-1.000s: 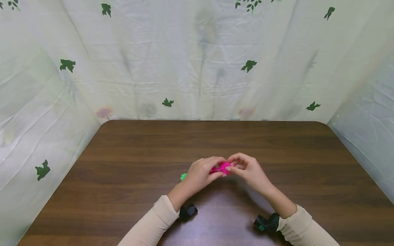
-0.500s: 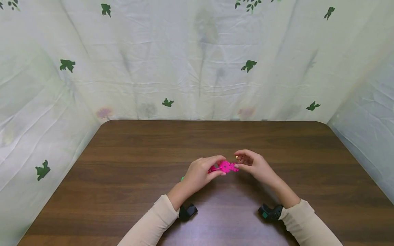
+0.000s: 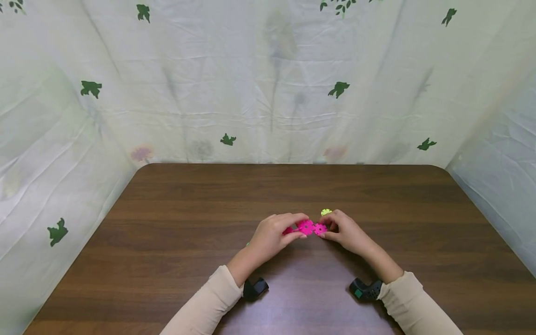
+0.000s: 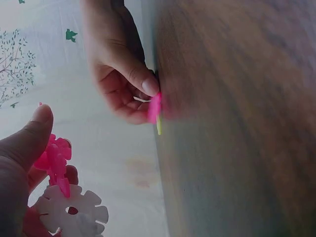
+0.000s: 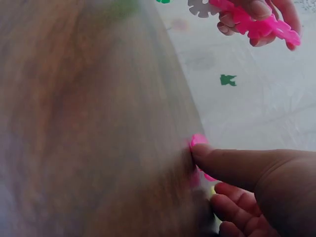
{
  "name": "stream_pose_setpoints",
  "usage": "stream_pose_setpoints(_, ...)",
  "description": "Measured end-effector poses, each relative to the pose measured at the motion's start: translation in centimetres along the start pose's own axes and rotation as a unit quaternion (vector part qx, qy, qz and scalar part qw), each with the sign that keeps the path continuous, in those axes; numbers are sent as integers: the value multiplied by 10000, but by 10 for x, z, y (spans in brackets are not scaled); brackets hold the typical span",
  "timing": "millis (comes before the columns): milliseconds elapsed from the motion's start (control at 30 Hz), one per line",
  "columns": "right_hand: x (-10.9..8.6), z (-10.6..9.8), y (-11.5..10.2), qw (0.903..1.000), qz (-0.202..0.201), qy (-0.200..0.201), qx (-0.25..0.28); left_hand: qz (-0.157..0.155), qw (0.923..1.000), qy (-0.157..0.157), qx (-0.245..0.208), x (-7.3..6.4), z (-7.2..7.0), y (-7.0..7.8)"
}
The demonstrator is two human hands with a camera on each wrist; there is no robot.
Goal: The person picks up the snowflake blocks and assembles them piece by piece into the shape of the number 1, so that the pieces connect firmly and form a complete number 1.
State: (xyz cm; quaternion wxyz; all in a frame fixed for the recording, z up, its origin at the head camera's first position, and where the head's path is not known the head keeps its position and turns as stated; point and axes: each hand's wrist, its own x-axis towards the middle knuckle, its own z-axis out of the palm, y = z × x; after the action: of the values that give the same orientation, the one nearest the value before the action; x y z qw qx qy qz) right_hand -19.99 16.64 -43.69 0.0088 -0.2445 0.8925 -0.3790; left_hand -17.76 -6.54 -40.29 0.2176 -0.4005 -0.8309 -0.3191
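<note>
My left hand (image 3: 279, 235) pinches a short chain of joined flower-shaped snowflake discs (image 3: 306, 227), raised off the table. In the left wrist view the chain's pink discs (image 4: 55, 158) join a whitish disc (image 4: 74, 210). My right hand (image 3: 349, 235) is low at the tabletop, thumb and fingers about a separate pink snowflake disc (image 3: 320, 229). Its thumb lies against that disc (image 5: 199, 140) in the right wrist view. A yellow snowflake disc (image 3: 326, 211) lies just beyond the right fingers. Behind the left wrist only a sliver of a green piece (image 3: 247, 244) shows.
A brown wooden table (image 3: 188, 200) spreads beneath both hands. White cloth with green leaf shapes (image 3: 268, 83) hangs behind it and along the sides. Each wrist wears a black camera, the left one (image 3: 255, 289) and the right one (image 3: 365, 289).
My right hand drew away rightward from the left hand's chain, then came down to the separate pink disc. The yellow disc has come into view. My left hand has stayed nearly still.
</note>
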Motion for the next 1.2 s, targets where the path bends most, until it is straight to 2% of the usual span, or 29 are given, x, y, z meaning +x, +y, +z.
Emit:
stream_pose_setpoints(300,1,-12,-11,9970,-111,-80,763,-104,9999,-75,-81,-1,-1,-1)
stream_pose_setpoints(500,-2,-25,-26,9882,-86,72,1529,-143,9997,-112,-152,-1,-2,-1)
stream_pose_setpoints(600,-3,-29,-33,9856,-97,133,1682,-162,9997,-122,-169,-1,-2,-1)
stream_pose_setpoints(867,-7,-34,-49,9871,-291,148,1570,-241,9996,-118,-122,-1,-2,0)
stream_pose_setpoints(1100,-9,-31,-54,9878,-881,391,1221,-486,9980,-262,-315,-2,-2,2)
stream_pose_setpoints(1200,-9,-30,-56,9878,-984,482,1109,-557,9972,-292,-400,-2,-2,2)
